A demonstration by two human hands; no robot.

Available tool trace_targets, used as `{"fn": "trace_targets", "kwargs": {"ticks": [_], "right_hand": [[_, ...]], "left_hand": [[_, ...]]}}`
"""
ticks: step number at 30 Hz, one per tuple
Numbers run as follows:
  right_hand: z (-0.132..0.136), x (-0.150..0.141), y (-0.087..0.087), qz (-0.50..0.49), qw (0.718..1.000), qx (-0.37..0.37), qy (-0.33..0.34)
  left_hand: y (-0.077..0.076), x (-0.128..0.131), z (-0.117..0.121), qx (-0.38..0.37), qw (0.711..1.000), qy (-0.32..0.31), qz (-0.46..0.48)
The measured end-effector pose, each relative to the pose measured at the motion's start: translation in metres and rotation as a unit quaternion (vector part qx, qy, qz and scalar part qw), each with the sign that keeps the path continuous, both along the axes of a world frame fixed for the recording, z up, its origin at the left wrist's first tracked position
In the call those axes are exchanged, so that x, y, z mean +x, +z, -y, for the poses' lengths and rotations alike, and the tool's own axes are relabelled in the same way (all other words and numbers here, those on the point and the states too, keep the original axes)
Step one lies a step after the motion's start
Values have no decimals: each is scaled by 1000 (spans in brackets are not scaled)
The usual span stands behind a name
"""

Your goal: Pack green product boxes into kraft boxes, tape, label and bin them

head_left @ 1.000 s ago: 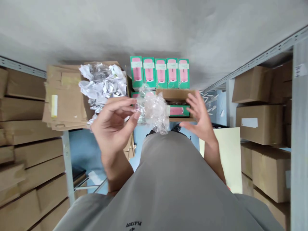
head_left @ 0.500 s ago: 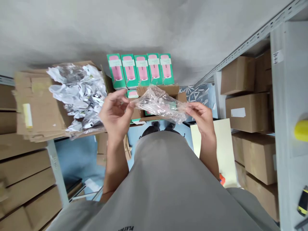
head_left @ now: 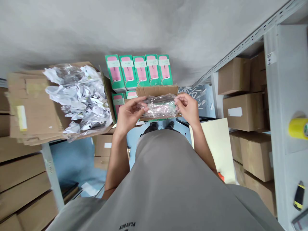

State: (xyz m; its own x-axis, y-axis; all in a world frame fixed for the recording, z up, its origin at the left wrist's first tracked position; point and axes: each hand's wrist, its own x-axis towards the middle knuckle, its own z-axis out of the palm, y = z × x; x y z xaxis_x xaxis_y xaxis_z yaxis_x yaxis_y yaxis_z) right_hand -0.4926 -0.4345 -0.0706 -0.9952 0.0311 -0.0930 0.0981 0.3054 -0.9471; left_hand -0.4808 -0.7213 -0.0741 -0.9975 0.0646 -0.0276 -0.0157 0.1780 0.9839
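Observation:
A clear, crinkled plastic film (head_left: pixel 160 107) is stretched between my two hands over an open cardboard box (head_left: pixel 156 91). My left hand (head_left: pixel 131 114) pinches its left end, thumb and fingers close together. At the other end, my right hand (head_left: pixel 187 107) grips the film between thumb and fingertips. Pink and green show through the film from inside the box. Behind the box stands a row of green boxes (head_left: pixel 141 72) with pink pictures on them. More of these green boxes (head_left: pixel 118 102) are partly hidden by the carton and my left hand.
At left, a carton of crumpled white paper and plastic (head_left: pixel 83 96) sits beside flattened cardboard (head_left: pixel 40 106). Shelves of brown boxes (head_left: pixel 243 110) flank the right. Yellow tape (head_left: pixel 298 128) and a utility knife (head_left: pixel 299 195) lie on the right-hand shelf surface.
Both hands have come closer together and the plastic film has gone down onto the box opening. The left hand moved right, the right hand left. The view has shifted slightly.

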Motion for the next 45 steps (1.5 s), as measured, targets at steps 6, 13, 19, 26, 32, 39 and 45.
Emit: {"fn": "trace_targets", "kwargs": {"ticks": [6, 13, 19, 26, 32, 39, 45], "right_hand": [[-4, 3, -6, -33, 999, -12, -30], [1, 6, -3, -91, 976, 193, 30], [35, 5, -12, -28, 928, 315, 197], [37, 14, -11, 4, 933, 319, 165], [1, 43, -10, -52, 941, 299, -150], [5, 66, -40, 91, 947, 248, -181], [0, 126, -21, 86, 941, 194, -262]], "left_hand": [[1, -5, 4, 11, 999, 6, -49], [0, -16, -3, -231, 966, -107, -37], [-28, -23, -25, -336, 919, -207, 10], [-15, -11, -3, -313, 937, -151, -31], [-12, 8, 52, -299, 954, 19, -3], [-33, 0, 66, -280, 956, 14, 87], [-17, -9, 40, -169, 985, -10, 38]]}}
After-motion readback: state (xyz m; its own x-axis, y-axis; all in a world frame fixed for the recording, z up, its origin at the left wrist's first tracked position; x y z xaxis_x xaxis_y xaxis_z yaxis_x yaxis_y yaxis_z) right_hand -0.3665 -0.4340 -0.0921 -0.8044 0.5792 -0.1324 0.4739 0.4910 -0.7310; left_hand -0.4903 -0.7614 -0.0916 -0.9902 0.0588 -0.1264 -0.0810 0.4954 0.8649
